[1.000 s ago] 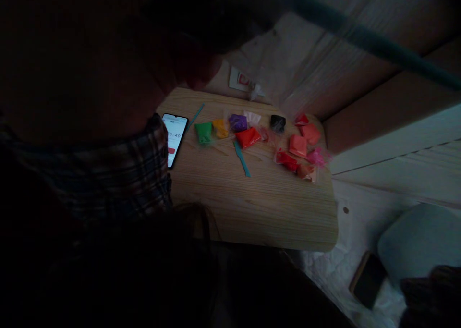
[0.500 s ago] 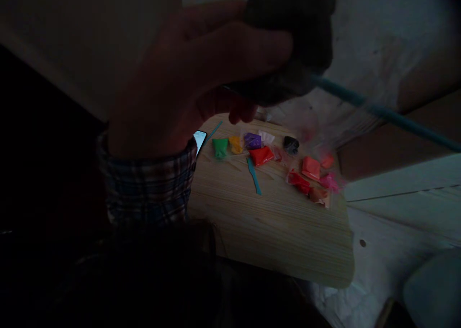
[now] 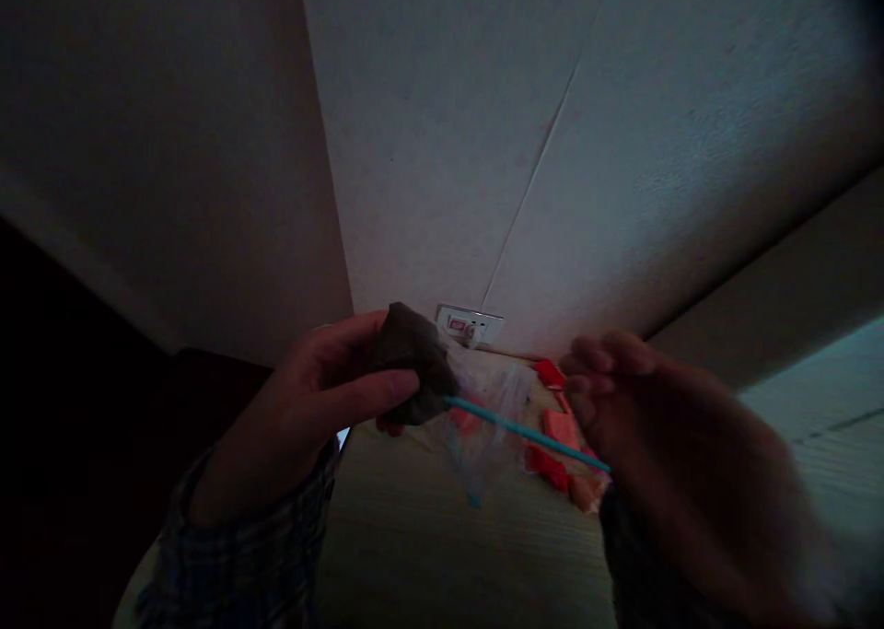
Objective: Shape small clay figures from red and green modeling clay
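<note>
My left hand [image 3: 324, 390] is closed around a dark grey-brown faceted lump [image 3: 414, 357], with the thumb pressed on its near side. A thin teal stick [image 3: 525, 431] juts out of the lump toward the lower right. Its far end meets the outline of my right hand [image 3: 663, 426], which is loosely bent, its fingers pointing left and partly blurred; I see nothing between them. Clear crumpled plastic [image 3: 494, 408] shows just right of the lump, behind the stick; whether it hangs from my left hand I cannot tell.
On the wooden table [image 3: 428, 537] lie a coral packet [image 3: 559, 426], red packets [image 3: 545, 466] and a brownish-orange packet [image 3: 586, 493], partly hidden by my right hand. A wall socket plate [image 3: 470, 323] sits above the table's back edge. Pale walls close in behind.
The view has tilted up toward the wall. My left hand, with the lump and stick, now appears lower and farther off. My right hand has come into view at the right.
</note>
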`<action>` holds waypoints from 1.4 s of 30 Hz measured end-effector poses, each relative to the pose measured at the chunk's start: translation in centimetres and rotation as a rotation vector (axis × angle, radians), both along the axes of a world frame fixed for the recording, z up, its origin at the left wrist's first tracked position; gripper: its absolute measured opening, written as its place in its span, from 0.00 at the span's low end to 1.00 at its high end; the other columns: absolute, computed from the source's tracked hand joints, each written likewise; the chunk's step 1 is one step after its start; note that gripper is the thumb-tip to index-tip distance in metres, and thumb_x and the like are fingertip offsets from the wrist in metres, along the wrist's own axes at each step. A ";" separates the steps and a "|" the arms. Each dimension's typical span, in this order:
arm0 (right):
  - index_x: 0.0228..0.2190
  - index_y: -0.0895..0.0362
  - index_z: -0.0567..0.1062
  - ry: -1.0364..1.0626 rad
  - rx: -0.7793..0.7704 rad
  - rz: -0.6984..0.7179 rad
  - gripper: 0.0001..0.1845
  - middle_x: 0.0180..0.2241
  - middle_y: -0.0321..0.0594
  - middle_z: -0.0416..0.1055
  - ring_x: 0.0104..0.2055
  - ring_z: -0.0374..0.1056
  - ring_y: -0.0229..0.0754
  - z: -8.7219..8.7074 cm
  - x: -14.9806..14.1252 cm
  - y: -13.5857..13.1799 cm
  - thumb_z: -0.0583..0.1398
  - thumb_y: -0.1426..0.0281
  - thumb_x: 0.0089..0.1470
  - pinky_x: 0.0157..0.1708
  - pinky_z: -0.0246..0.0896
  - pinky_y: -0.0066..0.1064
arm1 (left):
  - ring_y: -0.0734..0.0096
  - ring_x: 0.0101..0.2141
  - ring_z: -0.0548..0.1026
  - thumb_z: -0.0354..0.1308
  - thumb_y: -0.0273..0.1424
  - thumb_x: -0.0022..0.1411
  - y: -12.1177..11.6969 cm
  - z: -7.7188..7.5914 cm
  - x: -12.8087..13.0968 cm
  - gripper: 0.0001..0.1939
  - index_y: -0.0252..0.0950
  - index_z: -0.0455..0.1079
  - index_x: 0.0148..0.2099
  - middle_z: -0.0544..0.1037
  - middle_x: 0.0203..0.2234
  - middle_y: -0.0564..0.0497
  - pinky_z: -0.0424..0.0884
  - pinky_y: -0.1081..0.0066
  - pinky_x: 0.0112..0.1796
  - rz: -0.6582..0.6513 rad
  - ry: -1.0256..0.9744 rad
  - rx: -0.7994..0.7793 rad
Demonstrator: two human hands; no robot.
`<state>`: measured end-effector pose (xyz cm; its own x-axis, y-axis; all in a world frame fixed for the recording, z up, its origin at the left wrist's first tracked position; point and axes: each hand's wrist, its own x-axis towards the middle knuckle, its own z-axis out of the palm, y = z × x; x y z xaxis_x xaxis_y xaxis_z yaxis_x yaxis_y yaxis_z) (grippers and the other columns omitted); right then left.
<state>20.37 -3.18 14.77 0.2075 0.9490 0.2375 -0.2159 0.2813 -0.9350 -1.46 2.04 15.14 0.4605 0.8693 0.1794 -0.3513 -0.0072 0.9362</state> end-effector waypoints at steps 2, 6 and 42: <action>0.24 0.53 0.74 0.200 -0.057 0.103 0.08 0.29 0.36 0.69 0.34 0.69 0.36 0.2 -0.7 0.4 0.58 0.67 0.53 0.38 0.70 0.26 | 0.83 0.23 0.70 0.62 0.26 0.53 0.2 -0.3 -0.3 0.05 0.38 0.76 0.34 0.76 0.23 0.58 0.68 0.87 0.23 0.000 0.032 0.013; 0.22 0.54 0.74 0.432 -0.105 0.168 0.06 0.30 0.34 0.70 0.34 0.69 0.33 -0.1 -2.2 0.7 0.59 0.70 0.49 0.39 0.69 0.21 | 0.84 0.23 0.69 0.62 0.26 0.53 0.3 -0.5 -0.4 0.05 0.41 0.76 0.34 0.76 0.24 0.59 0.67 0.88 0.22 0.005 0.055 0.019; 0.23 0.50 0.71 -0.970 0.065 -0.388 0.09 0.17 0.31 0.71 0.15 0.64 0.36 0.0 -0.9 -2.7 0.57 0.64 0.53 0.19 0.65 0.26 | 0.67 0.31 0.78 0.63 0.25 0.47 -0.3 0.6 2.8 0.05 0.37 0.75 0.31 0.81 0.28 0.53 0.73 0.73 0.35 0.126 0.315 -0.045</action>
<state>19.47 -5.83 14.73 0.1881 0.8375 0.5131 0.7343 0.2270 -0.6397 1.31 1.74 15.76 0.3761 0.9266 0.0055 -0.0440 0.0120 0.9990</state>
